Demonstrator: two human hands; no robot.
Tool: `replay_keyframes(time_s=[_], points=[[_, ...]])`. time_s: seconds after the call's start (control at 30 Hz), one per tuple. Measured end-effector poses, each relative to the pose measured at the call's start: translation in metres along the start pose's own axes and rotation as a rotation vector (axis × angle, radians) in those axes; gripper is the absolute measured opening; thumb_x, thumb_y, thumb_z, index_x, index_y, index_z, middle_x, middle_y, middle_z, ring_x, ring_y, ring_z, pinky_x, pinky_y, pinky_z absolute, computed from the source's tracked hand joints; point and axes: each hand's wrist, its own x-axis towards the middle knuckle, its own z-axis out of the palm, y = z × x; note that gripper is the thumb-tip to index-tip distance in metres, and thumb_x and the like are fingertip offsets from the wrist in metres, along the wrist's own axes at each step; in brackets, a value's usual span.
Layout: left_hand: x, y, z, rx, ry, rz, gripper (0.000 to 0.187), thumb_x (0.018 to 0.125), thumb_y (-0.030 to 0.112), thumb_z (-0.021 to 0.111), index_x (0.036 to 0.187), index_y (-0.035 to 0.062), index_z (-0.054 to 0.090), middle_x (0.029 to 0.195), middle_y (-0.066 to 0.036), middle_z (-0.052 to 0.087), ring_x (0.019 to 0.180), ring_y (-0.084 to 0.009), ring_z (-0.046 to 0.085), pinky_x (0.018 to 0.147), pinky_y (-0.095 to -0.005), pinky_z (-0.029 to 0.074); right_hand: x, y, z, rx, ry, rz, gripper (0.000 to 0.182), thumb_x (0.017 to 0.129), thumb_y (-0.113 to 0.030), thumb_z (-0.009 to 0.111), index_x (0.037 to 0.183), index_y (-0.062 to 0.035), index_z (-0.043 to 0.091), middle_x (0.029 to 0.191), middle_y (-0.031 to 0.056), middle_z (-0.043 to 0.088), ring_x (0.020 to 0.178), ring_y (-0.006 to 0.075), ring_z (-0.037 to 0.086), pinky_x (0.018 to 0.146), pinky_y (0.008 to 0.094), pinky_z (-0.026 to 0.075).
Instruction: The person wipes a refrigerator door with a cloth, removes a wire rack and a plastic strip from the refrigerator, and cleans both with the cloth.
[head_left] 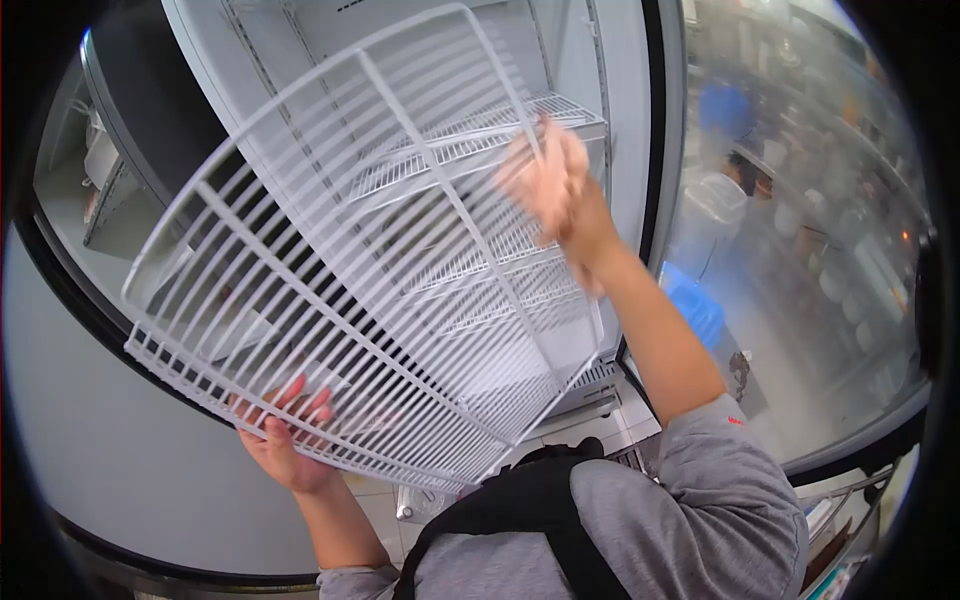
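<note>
A large white wire shelf [290,275] is held up at a tilt in front of me, across the opening of an upright cabinet. My left hand [285,435] is closed around its lower left edge, with fingertips showing through the bars. At the shelf's right side, my right hand [555,190] is curled on the edge bar, though motion smears its fingers. Behind the bars, more white wire shelves [570,110] sit inside the cabinet [625,60], partly hidden by the one in my hands.
A fogged glass door [790,330] stands at the right, with blurred containers and blue items beyond it. On the left is a grey panel [130,440] with a dark edge. Pale floor tiles [625,420] show below the cabinet.
</note>
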Motion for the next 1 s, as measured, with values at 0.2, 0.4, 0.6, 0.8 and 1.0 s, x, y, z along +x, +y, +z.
replay_keyframes(time_s=[0.2,0.4,0.6,0.8,1.0], points=[[0.009,0.004,-0.006,0.125,0.085,0.107,0.049,0.093,0.028,0.05,0.125,-0.0044,0.032,0.109,-0.029,0.055,0.075,-0.0275,0.067,0.055,-0.0241,0.056,-0.12,0.153,-0.079,-1.11,0.02,-0.004,0.046,0.089,-0.027,0.047,0.125,0.0007,0.041,0.113,0.0259,0.049,0.101,0.0393,0.052,0.087,0.041,0.045],[0.017,-0.009,0.008,0.01,0.054,0.086,0.053,0.091,0.026,0.053,0.127,-0.0049,0.028,0.104,-0.034,0.055,0.074,-0.0374,0.066,0.055,-0.0338,0.059,-0.087,0.113,-0.039,-0.841,0.384,-0.531,0.059,0.085,-0.034,0.055,0.13,0.0019,0.043,0.131,0.0242,0.043,0.118,0.0353,0.046,0.099,0.0425,0.037],[0.022,-0.015,0.042,-0.066,0.001,0.041,0.049,0.093,0.025,0.051,0.126,-0.0058,0.031,0.107,-0.036,0.054,0.079,-0.0376,0.066,0.059,-0.0328,0.06,0.003,-0.014,0.069,-1.153,0.076,-0.791,0.071,0.079,-0.024,0.054,0.144,-0.0115,0.028,0.151,0.0076,0.021,0.142,0.0256,0.009,0.113,0.0458,0.005],[0.024,-0.017,0.049,-0.068,0.031,0.043,0.052,0.093,0.026,0.051,0.128,-0.0061,0.03,0.109,-0.036,0.053,0.081,-0.0364,0.066,0.06,-0.0317,0.06,-0.108,0.048,0.096,-1.069,-0.228,-0.702,0.051,0.079,-0.026,0.056,0.13,-0.022,0.05,0.14,0.0036,0.041,0.132,0.0278,0.033,0.109,0.0532,0.019],[0.023,-0.009,0.032,0.06,0.052,0.134,0.054,0.093,0.032,0.051,0.125,-0.0074,0.033,0.112,-0.034,0.052,0.086,-0.0348,0.066,0.064,-0.0304,0.06,-0.148,0.137,0.014,-1.209,-0.246,-0.541,0.051,0.081,-0.033,0.058,0.13,-0.021,0.05,0.144,0.0102,0.033,0.135,0.0313,0.027,0.11,0.0517,0.016]])
